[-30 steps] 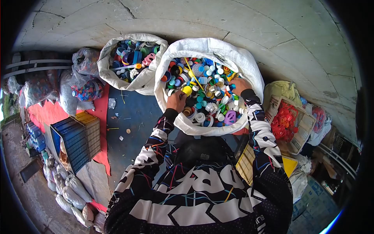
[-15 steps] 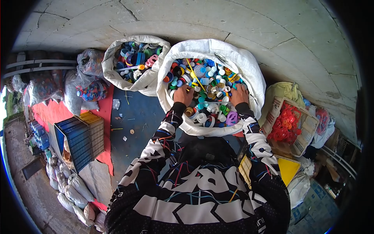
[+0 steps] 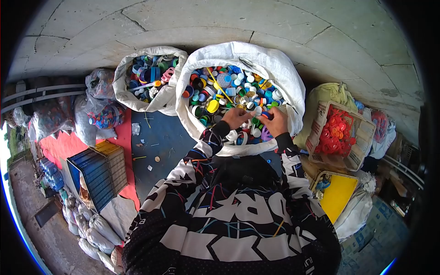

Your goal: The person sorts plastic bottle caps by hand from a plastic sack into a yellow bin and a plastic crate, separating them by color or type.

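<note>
A large white sack (image 3: 293, 82) with a rolled rim stands open, full of plastic caps (image 3: 224, 80) of many colours. Over its near part my two hands are close together. My left hand (image 3: 237, 118) has its fingers closed at a small white cap, partly hidden by the fingers. My right hand (image 3: 276, 122) pinches a blue cap (image 3: 266, 115), with a white cap (image 3: 258, 110) beside it between the hands. A yellow stick (image 3: 220, 86) and a round yellow cap (image 3: 212, 106) lie on the pile.
A smaller white sack (image 3: 120, 87) of caps stands at the left. Right of the large sack is a beige crate (image 3: 316, 133) with red caps. A blue and yellow crate (image 3: 103, 172) sits at the left, near filled bags (image 3: 103, 224). A wall (image 3: 206, 20) runs behind.
Both hands have come up from the pile and moved together over its near part, with caps between them. The view has shifted slightly.
</note>
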A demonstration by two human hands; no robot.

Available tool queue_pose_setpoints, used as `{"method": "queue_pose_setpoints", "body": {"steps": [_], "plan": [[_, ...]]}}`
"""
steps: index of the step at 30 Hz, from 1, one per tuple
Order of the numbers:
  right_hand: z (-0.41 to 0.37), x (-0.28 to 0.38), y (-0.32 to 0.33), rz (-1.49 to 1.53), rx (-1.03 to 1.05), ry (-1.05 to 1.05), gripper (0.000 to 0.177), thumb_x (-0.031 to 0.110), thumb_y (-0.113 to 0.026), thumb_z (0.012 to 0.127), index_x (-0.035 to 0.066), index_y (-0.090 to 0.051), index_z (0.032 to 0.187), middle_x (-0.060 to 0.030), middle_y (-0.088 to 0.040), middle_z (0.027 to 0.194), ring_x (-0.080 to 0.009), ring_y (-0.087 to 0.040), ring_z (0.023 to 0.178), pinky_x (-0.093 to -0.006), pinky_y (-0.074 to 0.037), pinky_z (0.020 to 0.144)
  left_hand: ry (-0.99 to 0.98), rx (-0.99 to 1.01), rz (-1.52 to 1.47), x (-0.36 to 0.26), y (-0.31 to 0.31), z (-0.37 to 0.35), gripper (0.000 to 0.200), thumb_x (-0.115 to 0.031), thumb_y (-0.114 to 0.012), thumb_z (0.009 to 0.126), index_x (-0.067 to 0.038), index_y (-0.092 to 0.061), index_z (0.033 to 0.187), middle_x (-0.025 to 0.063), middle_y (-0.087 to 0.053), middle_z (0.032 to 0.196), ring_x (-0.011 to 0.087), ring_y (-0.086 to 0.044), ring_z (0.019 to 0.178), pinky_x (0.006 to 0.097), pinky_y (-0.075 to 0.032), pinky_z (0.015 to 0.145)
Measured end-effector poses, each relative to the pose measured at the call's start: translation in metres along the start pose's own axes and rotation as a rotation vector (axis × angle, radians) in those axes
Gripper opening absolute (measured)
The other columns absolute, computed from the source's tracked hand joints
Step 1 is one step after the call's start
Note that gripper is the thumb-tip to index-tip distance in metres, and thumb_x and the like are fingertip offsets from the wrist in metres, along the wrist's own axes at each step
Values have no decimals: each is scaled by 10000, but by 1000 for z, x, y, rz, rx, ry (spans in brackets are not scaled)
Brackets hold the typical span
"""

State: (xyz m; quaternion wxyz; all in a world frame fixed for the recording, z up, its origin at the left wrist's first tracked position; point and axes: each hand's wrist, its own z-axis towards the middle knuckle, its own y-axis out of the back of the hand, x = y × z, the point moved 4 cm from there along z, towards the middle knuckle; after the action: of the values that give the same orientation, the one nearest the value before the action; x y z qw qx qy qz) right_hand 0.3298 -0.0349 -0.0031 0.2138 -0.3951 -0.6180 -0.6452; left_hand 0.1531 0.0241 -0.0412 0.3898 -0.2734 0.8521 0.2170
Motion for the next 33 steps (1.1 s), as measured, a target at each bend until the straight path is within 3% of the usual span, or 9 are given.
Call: {"method": "queue_pose_setpoints", "body": {"steps": [3,6,11,14,17,20,23,26,33], "plan": [[-6,31,-10,-32,35,134,265,79,-710,674,10,-511,835,-171,-582,784,-374,-595,722,-435,-475,643,34,168,-454,-2,-29,-4,440,-442,-557,898,-11,-646,903,33,-659,784,60,-505,532,230,-402,470],[-8,42,-6,67,88,183,334,83,-739,686,6,-584,972,-166,-620,867,-274,-618,638,-347,-487,576,149,177,-836,-7,-24,-15,288,-319,-566,913,-44,-622,975,-3,-606,739,22,-425,476,189,-322,365],[-17,36,-12,140,232,205,451,76,-701,750,32,-573,1180,-175,-645,1001,-197,-624,617,-298,-491,572,182,215,-984,11,-24,-16,233,-233,-550,918,-38,-589,1039,-22,-545,722,36,-413,501,183,-317,379],[-20,44,-10,114,294,2,445,85,-714,754,35,-572,1173,-174,-636,1076,-186,-632,623,-288,-499,586,178,241,-1031,15,-28,-19,227,-225,-541,922,-39,-579,1048,-21,-533,733,37,-411,526,178,-291,385],[-30,41,-13,231,171,-23,494,120,-755,721,35,-565,1169,-136,-660,979,-206,-656,674,-311,-508,608,157,239,-1100,7,-30,-35,221,-204,-529,921,-40,-565,1064,-12,-533,769,38,-401,537,172,-262,394],[-41,38,-17,207,182,-5,504,116,-775,699,45,-569,1153,-119,-658,950,-188,-640,650,-305,-501,594,188,318,-1198,22,-34,-38,272,-168,-515,907,-28,-536,1140,-7,-533,818,39,-394,546,167,-243,406],[-51,35,-19,212,163,16,479,110,-783,690,56,-588,1124,-106,-647,876,-173,-622,636,-285,-494,583,147,310,-1090,29,-36,-42,295,-157,-538,892,-18,-547,1152,-6,-548,816,40,-396,544,167,-242,407],[-53,35,-18,233,157,20,445,115,-786,688,54,-610,1092,-101,-640,841,-165,-610,621,-279,-490,577,172,202,-1003,32,-39,-42,275,-139,-584,855,-29,-599,1106,-28,-536,752,37,-366,510,183,-219,394],[-45,42,-11,242,205,6,410,126,-785,691,45,-631,1061,-103,-646,815,-142,-603,606,-267,-488,572,156,219,-1067,24,-34,-43,210,-153,-615,855,-30,-621,1025,-5,-554,747,47,-407,518,188,-250,393]]}}
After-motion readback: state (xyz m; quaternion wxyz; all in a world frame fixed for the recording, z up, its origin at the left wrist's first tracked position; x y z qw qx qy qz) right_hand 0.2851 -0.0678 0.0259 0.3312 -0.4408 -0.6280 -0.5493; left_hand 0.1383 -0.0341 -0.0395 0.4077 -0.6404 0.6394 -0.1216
